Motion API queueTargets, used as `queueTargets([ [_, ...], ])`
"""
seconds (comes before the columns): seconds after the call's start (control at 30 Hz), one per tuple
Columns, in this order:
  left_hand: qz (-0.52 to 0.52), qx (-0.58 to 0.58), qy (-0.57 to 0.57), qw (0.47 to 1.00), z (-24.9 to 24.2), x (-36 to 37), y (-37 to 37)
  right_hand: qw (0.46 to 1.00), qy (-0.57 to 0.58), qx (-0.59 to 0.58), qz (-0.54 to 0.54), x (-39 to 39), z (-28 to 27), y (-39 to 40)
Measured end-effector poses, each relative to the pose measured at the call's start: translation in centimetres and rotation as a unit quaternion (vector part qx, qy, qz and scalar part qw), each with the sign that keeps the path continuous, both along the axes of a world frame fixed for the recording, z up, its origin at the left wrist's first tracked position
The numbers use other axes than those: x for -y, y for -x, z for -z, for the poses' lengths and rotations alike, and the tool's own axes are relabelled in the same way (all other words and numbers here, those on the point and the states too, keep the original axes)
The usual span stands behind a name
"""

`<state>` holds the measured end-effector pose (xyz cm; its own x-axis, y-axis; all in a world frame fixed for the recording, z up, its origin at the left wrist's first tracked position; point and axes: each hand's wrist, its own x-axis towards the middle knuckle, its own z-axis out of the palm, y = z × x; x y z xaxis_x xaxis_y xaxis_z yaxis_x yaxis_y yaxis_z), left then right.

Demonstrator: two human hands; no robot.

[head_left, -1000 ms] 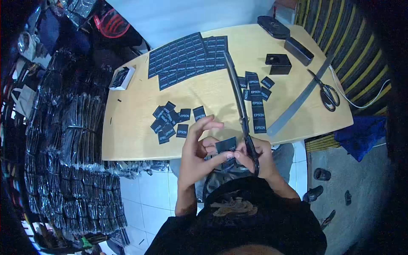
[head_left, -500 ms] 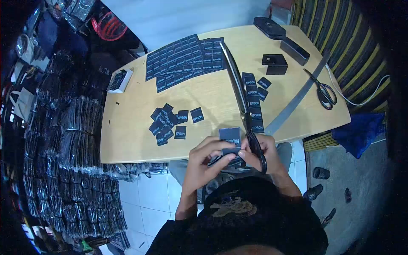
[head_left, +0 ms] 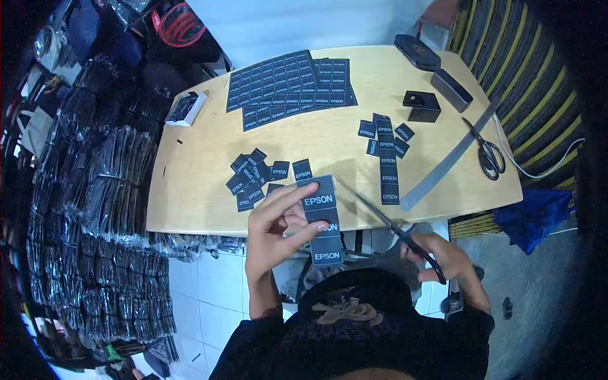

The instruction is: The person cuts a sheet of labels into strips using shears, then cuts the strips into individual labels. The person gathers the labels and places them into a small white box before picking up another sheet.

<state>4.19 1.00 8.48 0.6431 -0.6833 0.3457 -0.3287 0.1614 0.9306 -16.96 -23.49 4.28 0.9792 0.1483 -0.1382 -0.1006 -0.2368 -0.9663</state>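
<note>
As we look down through the head view, our left hand (head_left: pixel 275 225) pinches a strip of EPSON labels (head_left: pixel 326 240) between thumb and fingers, above the table's near edge. Our right hand (head_left: pixel 446 256), to the right, grips the handles of long black-handled scissors (head_left: pixel 396 229), whose tip points toward the strip's far end; we cannot tell whether they touch. Beyond our left hand lies a pile of loose EPSON labels (head_left: pixel 248 179); to the right, a longer strip of labels (head_left: pixel 389 161) lies flat near a steel ruler (head_left: pixel 443 168). We judge that our fingertips could get nicked, because the blades point so close to them. The strip could also twist, since its near end hangs free, and a sweep of our left hand could scatter the pile.
</note>
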Motion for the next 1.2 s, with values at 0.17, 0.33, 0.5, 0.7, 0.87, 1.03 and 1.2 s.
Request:
queueTargets([
  [0.17, 0.069, -0.011, -0.082, 0.994, -0.7, -0.2, -0.4, 0.99, 0.057, 0.025, -0.123, 0.5, -1.9, 0.0],
  [0.33, 0.174, -0.014, -0.128, 0.976, 0.1, 0.3, -0.9, 0.986, 0.046, -0.009, -0.162, 0.8, -2.0, -0.6],
  [0.5, 0.227, -0.041, -0.132, 0.964, 0.4, 0.6, -1.0, 0.98, 0.015, -0.003, -0.197, 0.9, -1.7, -1.3],
  [0.7, 0.243, -0.032, -0.136, 0.96, 0.4, 0.9, -1.1, 0.984, 0.025, -0.011, -0.178, 0.7, -1.9, -1.2],
  [0.87, 0.238, -0.022, -0.139, 0.961, 0.6, 1.0, -1.2, 0.983, 0.012, 0.011, -0.181, 0.8, -1.4, -1.2],
  [1.03, 0.237, -0.023, -0.138, 0.961, 0.1, 1.1, -1.1, 0.985, 0.017, -0.002, -0.173, 0.6, -1.8, -1.4],
  [1.2, 0.237, -0.043, -0.141, 0.96, 0.1, 1.0, -1.2, 0.987, 0.025, -0.004, -0.156, 0.5, -2.3, -1.5],
])
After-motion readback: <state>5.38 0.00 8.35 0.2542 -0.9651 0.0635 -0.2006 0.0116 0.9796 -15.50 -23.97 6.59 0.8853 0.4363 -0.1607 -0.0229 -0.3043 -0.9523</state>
